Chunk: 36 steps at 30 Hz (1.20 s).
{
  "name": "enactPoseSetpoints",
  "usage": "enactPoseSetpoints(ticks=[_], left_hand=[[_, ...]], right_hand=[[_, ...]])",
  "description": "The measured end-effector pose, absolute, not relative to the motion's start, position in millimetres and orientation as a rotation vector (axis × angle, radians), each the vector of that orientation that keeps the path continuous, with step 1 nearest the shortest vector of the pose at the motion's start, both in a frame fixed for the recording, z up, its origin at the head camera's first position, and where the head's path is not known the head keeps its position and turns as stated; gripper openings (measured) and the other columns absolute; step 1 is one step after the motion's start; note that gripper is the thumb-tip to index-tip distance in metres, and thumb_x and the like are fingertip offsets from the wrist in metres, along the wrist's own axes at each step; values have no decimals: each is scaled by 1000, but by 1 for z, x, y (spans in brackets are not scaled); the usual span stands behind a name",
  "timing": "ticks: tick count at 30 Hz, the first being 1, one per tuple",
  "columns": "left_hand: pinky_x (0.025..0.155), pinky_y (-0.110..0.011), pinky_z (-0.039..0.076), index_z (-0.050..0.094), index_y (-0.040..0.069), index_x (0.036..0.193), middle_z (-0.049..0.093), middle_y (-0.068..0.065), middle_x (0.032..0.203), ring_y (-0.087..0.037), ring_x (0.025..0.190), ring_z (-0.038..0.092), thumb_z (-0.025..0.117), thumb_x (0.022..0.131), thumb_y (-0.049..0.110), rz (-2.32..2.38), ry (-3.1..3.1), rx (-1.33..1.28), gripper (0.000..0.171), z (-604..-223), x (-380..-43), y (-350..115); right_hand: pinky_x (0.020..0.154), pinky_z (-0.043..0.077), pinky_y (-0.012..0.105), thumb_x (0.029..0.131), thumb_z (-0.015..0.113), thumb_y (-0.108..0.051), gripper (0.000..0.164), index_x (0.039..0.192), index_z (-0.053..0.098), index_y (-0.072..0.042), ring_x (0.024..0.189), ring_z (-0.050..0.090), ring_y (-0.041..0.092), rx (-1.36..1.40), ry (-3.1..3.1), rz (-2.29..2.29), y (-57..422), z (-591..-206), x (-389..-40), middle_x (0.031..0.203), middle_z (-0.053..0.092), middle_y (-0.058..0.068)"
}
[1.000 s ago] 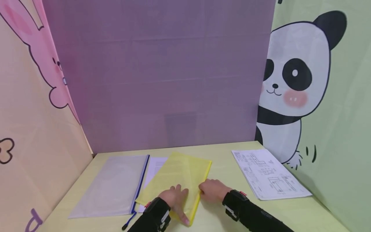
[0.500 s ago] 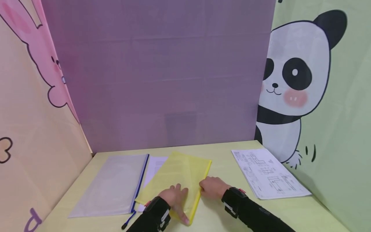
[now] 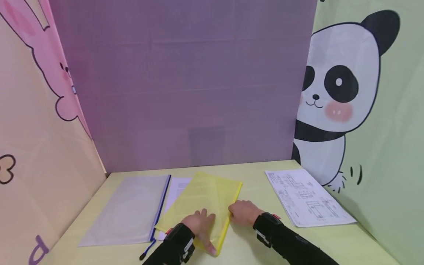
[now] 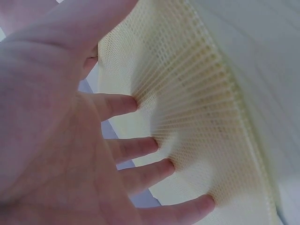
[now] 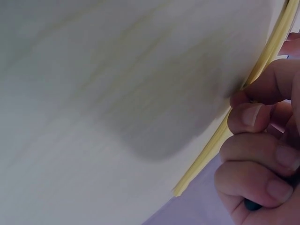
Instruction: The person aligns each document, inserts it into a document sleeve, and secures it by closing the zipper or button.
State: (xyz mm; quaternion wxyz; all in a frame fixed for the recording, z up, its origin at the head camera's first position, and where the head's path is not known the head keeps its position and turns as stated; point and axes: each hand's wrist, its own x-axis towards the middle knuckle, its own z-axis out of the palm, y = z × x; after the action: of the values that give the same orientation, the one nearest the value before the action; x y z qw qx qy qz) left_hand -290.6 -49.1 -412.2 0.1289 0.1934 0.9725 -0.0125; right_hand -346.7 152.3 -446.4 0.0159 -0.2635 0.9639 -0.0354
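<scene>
A yellow mesh zipper pouch [image 3: 195,195] lies slanted across the middle of the table, its zipper edge facing right. My left hand [image 3: 201,226] is spread over its near part. In the left wrist view, the fingertips [image 4: 164,164] press into the mesh and pucker it. At the zipper edge [image 5: 201,161], my right hand [image 3: 244,213] pinches with thumb and forefinger, the other fingers curled in. A dark end of the zipper pull [image 5: 253,205] shows below those curled fingers; the rest is hidden in the hand.
Left of the yellow pouch lies a whitish pouch [image 3: 124,209] with a blue zipper and a dark-tipped pull [image 3: 143,255]. A printed sheet [image 3: 177,187] is partly under the yellow pouch. Papers with line drawings [image 3: 308,198] lie at the right. A purple panel [image 3: 198,84] closes the back.
My right hand has slid slightly away from me along the zipper edge. The left hand and the pouch stay in place.
</scene>
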Motion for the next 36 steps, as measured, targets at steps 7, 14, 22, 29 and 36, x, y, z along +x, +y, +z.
enactPoseSetpoints(ticks=[7,14,22,29,36], left_hand=[[95,-56,52,50,15,148,49,-18,144,-37,127,51,93,57,62,-32,2837,564,111,-412,-290,-49],[97,-58,50,51,18,148,47,-19,148,-39,131,49,94,59,59,5,2828,546,107,-413,-291,-49],[99,-53,50,50,17,148,52,-16,141,-34,125,53,93,57,62,-78,2785,609,110,-411,-297,-51],[94,-48,53,54,17,143,57,-12,124,-28,112,57,88,69,59,-42,2801,700,91,-411,-297,-54],[95,-52,52,53,20,144,54,-13,129,-29,119,54,93,64,54,59,2824,619,95,-414,-294,-54]], right_hand=[[63,42,30,95,67,-20,17,80,61,-18,64,47,15,-804,2996,-111,153,-448,-348,70,49,-4],[61,42,32,94,68,-20,20,77,59,-17,63,47,15,-840,3025,-97,155,-448,-346,69,49,-4],[61,42,32,94,68,-18,20,76,59,-17,63,47,15,-837,3002,-119,154,-442,-339,69,49,-4],[61,42,31,95,67,-18,21,76,59,-17,63,47,13,-833,2981,-117,156,-441,-334,69,49,-5],[59,42,31,92,68,-17,20,74,58,-18,62,47,12,-872,2968,-129,157,-441,-328,68,50,-6]])
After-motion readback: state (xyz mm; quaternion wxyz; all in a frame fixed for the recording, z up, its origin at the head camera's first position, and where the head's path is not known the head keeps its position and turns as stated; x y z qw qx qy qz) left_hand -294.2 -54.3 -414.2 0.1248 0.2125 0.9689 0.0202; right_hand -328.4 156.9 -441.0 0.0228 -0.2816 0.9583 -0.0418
